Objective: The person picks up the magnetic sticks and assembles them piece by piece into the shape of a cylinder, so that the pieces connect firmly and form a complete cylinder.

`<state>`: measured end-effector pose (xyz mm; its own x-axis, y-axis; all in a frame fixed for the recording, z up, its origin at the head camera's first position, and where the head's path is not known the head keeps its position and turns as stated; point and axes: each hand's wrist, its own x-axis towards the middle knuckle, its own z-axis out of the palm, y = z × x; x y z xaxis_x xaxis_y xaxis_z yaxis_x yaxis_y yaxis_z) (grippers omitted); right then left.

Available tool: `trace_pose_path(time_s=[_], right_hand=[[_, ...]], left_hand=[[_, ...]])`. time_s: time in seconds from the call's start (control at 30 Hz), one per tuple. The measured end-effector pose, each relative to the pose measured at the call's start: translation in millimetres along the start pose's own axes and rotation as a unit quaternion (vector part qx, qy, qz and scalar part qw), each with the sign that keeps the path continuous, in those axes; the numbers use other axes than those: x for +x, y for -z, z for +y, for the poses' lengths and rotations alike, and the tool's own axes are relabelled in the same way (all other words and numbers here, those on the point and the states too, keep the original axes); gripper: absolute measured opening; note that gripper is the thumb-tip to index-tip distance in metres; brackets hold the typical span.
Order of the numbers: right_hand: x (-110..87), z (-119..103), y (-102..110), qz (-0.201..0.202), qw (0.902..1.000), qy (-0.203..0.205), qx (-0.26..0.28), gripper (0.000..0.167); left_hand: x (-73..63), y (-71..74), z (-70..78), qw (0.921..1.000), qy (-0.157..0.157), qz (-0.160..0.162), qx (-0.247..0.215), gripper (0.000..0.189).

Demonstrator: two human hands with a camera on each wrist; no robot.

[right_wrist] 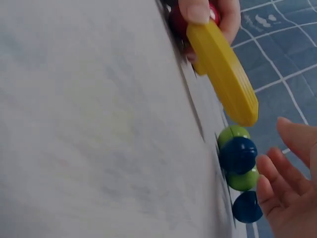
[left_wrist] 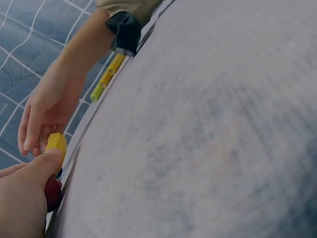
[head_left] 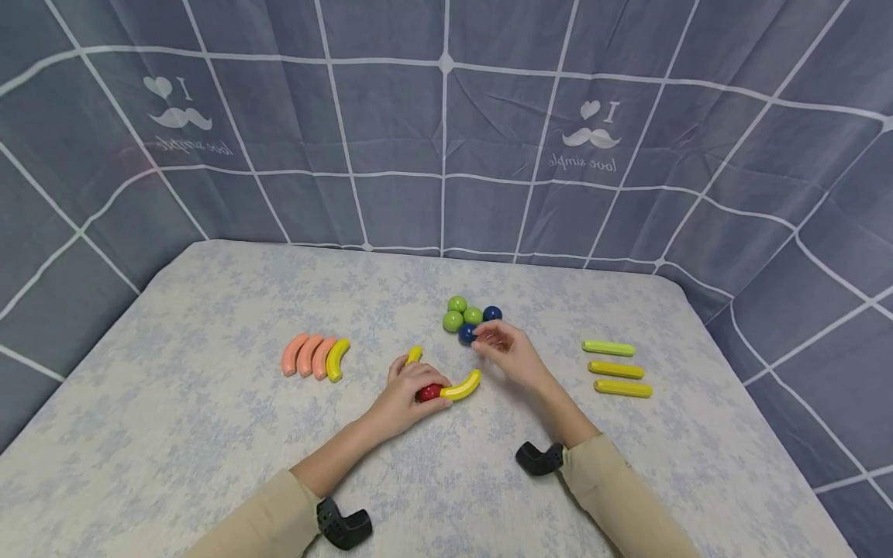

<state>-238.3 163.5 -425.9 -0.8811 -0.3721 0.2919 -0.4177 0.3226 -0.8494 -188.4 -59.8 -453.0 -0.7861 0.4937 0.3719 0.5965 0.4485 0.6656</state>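
1. Pinching the red ball [head_left: 429,393], left hand [head_left: 413,387] has a curved yellow stick [head_left: 463,386] at its 3 o'clock; a loose thumb could let both slip.
2. Right hand [head_left: 514,353] looks spread, nearer blue ball [head_left: 467,334] at its 10 o'clock; clumsy nudge might roll it.

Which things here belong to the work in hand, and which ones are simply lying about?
Seemingly in use:
red ball, held by the left hand
two yellow curved pieces, at that hand
nearer blue ball, beside the right hand

Seemingly lying about:
salmon-pink curved pieces and another yellow one
green balls, farther blue ball
yellow sticks, green stick
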Motion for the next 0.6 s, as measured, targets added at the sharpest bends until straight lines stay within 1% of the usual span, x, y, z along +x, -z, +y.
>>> trace_pose_path(time_s=[0.07, 0.17, 0.33, 0.6], right_hand=[[6.4, 2, 2, 0.022, 0.9985, 0.001, -0.050, 0.026], [13.9, 4, 3, 0.018, 0.9948, 0.003, -0.101, 0.032], [18.7, 11, 0, -0.009, 0.9904, 0.008, -0.138, 0.034], [13.9, 15, -3, 0.000, 0.9891, 0.001, -0.147, 0.034]], left_hand=[[-0.2, -0.1, -0.6, 1.0000, -0.001, 0.000, -0.002, 0.019], [-0.4, -0.1, -1.5, 1.0000, -0.003, 0.003, -0.006, 0.018], [-0.8, 0.1, -1.7, 0.9999, -0.009, 0.009, -0.012, 0.017], [-0.8, 0.5, -0.9, 0.9998, -0.008, 0.011, -0.014, 0.017]])
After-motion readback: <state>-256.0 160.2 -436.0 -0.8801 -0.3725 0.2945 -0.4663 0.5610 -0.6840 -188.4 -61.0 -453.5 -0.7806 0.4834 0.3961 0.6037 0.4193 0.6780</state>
